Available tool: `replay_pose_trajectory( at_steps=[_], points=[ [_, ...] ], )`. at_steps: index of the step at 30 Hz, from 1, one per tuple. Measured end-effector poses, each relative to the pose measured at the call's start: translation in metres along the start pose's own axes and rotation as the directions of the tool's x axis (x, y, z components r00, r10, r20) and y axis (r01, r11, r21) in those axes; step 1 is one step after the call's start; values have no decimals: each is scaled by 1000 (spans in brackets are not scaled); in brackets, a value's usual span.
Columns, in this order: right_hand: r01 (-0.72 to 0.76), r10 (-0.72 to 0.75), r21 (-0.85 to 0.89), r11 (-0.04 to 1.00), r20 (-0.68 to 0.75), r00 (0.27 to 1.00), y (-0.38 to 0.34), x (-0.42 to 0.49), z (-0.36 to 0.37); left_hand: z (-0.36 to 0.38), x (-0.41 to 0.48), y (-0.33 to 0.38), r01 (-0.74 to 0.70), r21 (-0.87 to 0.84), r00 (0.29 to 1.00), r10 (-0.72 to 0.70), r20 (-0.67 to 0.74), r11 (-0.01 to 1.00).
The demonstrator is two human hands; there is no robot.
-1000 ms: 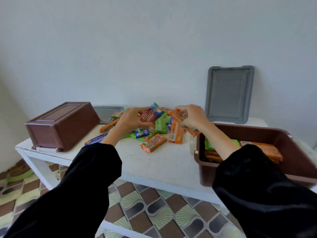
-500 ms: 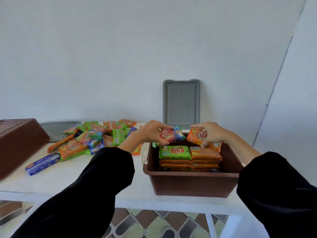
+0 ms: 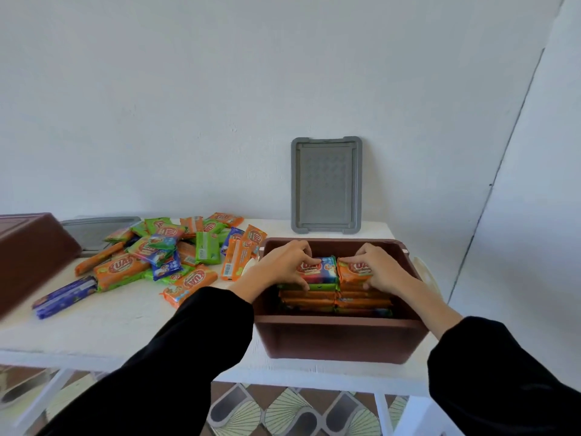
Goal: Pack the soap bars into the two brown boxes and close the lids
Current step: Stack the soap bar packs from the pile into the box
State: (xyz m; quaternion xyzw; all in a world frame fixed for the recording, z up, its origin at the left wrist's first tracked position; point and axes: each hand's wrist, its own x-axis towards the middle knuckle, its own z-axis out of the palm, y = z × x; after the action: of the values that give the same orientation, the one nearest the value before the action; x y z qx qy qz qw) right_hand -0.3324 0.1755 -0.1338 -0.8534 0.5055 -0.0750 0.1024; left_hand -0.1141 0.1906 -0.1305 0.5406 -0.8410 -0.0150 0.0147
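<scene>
1. Hands first: the left hand [image 3: 283,267] pinches a blue-and-red wrapped soap bar [image 3: 317,270] and the right hand [image 3: 382,269] pinches an orange wrapped soap bar [image 3: 353,272]. Both hands are closed on their bars, fingertips on the wrappers' top faces and edges.

2. Both bars lie flat, touching side by side at the middle, inside the open brown plastic box [image 3: 339,338]. Each rests directly under its own grip on top of the stacked bars [image 3: 336,302] already packed there, so letting go looks like the only thing left for this pair.

3. Long axes run left to right, matching the rows beneath. A green bar peeks out just below the left-hand bar, so I judge that bar sits slightly proud of its stack and may want a press down.

4. Remaining loose soap bars [image 3: 176,256] lie in a heap well away to the outer side of the left hand, on the white table [image 3: 132,322]. The left hand is the nearer one for the next pick; the right would have to cross over the box.

5. Straight beyond both grips, a grey rectangular lid [image 3: 326,185] leans upright against the wall, behind the box. It is about equally placed for either hand.

6. Farther out past the heap, on the left hand's side, stands a second brown box [image 3: 31,253], seemingly upside down, with another grey lid [image 3: 94,229] lying flat just beside it. Neither has been filled or closed yet.
</scene>
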Motion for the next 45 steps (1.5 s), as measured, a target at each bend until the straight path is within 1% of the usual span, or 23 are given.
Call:
replay_pose_trajectory(
  at_steps=[4,9,11,17,20,21,22,24,26,29,32,34,37,40,43,45],
  points=[
    [-12,14,18,1000,-85,996,3,0,2,0,3,5,2,14,1000,-2,-30,1000],
    [-18,17,-45,999,-13,1000,2,-1,2,2,1,4,20,5,999,-20,-39,1000],
    [-21,19,-74,997,-35,999,0,0,1,1,1,4,30,-9,999,-30,-35,1000],
    [-26,23,-55,998,-63,998,-4,-4,4,4,-5,7,58,-59,997,-61,-52,997],
    [-30,30,4,1000,-36,999,-5,-7,1,1,-7,9,70,-145,997,-75,-31,987],
    [-27,28,46,999,-32,999,-6,-8,-1,-3,-9,8,71,-206,996,-81,-40,976],
    [-15,18,84,996,-43,999,-8,-8,-4,-7,-12,8,68,-273,992,-93,-80,960],
    [25,-12,134,991,-101,995,-18,-5,-11,-18,-23,5,55,-374,965,-145,-217,926],
    [75,-54,159,984,-130,990,-36,4,-19,-29,-39,-4,64,-427,919,-220,-327,902],
    [189,-171,178,966,-112,979,-73,27,-29,-44,-69,-27,132,-447,854,-330,-402,885],
    [282,-259,194,940,-137,956,-118,54,-32,-54,-105,-60,218,-431,792,-416,-446,876],
    [312,-287,209,927,-140,948,-149,74,-29,-59,-127,-88,300,-420,761,-480,-435,856],
    [355,-336,201,913,-124,934,-195,108,-19,-61,-156,-137,415,-441,693,-590,-414,796],
    [367,-355,205,907,-93,930,-236,142,-4,-56,-182,-189,510,-415,655,-653,-380,753],
    [349,-349,197,916,-34,936,-274,176,14,-46,-205,-239,595,-407,630,-716,-300,693],
    [333,-343,206,920,12,939,-295,197,28,-39,-217,-267,643,-432,593,-768,-244,633]
  ],
)
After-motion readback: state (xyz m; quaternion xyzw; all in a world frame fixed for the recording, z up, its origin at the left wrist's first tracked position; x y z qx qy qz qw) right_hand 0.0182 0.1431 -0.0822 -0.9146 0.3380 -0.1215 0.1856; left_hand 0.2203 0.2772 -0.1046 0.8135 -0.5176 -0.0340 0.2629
